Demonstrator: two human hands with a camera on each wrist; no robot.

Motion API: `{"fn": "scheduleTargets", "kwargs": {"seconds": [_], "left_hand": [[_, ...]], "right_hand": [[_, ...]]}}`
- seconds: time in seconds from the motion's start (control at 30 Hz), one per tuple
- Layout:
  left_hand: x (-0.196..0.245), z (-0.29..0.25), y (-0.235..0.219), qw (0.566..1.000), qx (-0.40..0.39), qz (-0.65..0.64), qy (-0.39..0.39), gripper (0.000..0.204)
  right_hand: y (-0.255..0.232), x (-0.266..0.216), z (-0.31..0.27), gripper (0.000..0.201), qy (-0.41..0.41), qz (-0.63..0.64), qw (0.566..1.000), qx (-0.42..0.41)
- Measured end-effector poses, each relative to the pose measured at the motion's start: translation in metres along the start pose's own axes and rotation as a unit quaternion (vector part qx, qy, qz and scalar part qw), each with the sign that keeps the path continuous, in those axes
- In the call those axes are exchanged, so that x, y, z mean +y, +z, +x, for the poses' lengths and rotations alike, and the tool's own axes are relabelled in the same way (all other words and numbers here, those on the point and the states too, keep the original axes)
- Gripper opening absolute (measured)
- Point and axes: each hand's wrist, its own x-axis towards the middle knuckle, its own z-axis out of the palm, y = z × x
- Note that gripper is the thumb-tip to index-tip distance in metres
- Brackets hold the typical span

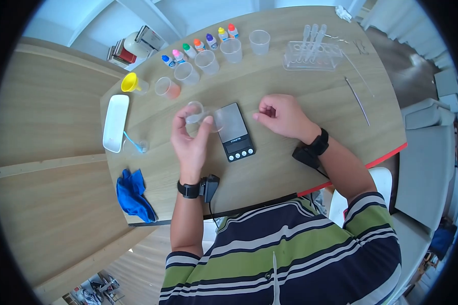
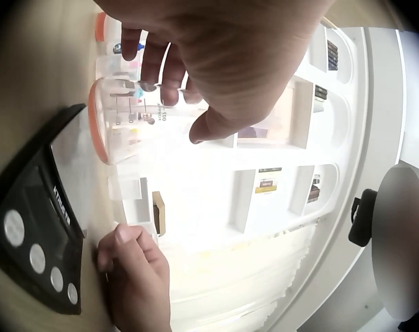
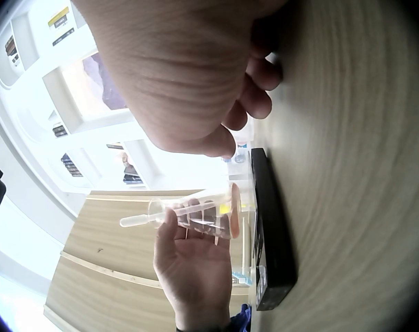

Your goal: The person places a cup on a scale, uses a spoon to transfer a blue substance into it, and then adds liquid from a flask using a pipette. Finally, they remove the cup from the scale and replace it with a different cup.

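My left hand [image 1: 191,134] grips a clear plastic cup [image 1: 216,121] between thumb and fingers, over the left side of a scale. In the right wrist view the cup stands upright, orange-pink liquid [image 3: 235,211] at its base. A translucent dropper [image 3: 134,220] leans in it and sticks out above the rim. Graduation marks show on the cup's wall in the left wrist view. The black digital scale [image 1: 237,146] lies with its metal plate [image 1: 232,122] bare. To its right, my right hand [image 1: 285,117] hangs low over the table, fingers loosely curled, holding nothing.
Another cup with orange-pink liquid [image 1: 174,91] and several plain cups [image 1: 207,62] line the back, before small colored bottles [image 1: 211,41]. A test tube rack [image 1: 313,58] and metal rod [image 1: 357,101] lie right. A yellow funnel [image 1: 130,82], white tray [image 1: 116,122] and blue cloth [image 1: 133,195] sit left.
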Motion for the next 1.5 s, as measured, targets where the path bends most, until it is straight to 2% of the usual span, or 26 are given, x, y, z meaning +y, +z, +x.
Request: {"fn": "scheduleTargets", "kwargs": {"seconds": [0.03,0.27,0.57,0.8,1.17,1.3,1.37,1.4,1.43,1.5], "left_hand": [[0.001,-0.002,0.005,0.999,-0.031,0.008,0.014,0.044],[0.008,-0.006,0.019,0.998,-0.065,0.015,0.003,0.046],[0.014,-0.009,0.026,0.998,-0.055,0.005,-0.019,0.042],[0.010,-0.009,0.026,0.998,-0.057,0.004,-0.007,0.042],[0.000,-0.013,0.011,0.992,-0.101,0.052,0.047,0.055],[-0.013,-0.010,-0.008,0.993,-0.088,0.065,0.052,0.044],[-0.017,0.000,-0.017,0.994,-0.090,0.067,0.009,0.026],[-0.020,0.002,-0.019,0.997,-0.060,0.030,-0.048,0.012],[-0.023,0.007,-0.021,0.997,-0.052,0.029,-0.049,0.012],[-0.033,0.022,-0.026,0.991,-0.059,-0.035,-0.116,0.013]], "right_hand": [[0.000,0.000,0.000,0.027,-0.002,-0.003,1.000,-0.001],[-0.001,-0.002,0.000,0.027,-0.011,-0.004,1.000,0.001],[0.001,0.000,0.000,0.028,-0.020,-0.003,1.000,0.008],[-0.001,-0.002,0.001,0.027,-0.020,-0.008,1.000,0.002],[-0.001,-0.001,0.001,0.026,-0.021,-0.010,1.000,0.001],[-0.001,-0.003,0.000,0.027,-0.014,-0.006,1.000,-0.002],[-0.001,-0.004,0.000,0.027,-0.013,-0.009,1.000,-0.009],[-0.001,-0.003,0.000,0.027,-0.005,-0.006,1.000,-0.006],[-0.001,-0.003,0.000,0.027,0.001,-0.005,1.000,-0.006],[-0.001,-0.005,0.000,0.026,0.005,-0.008,1.000,-0.015]]}}
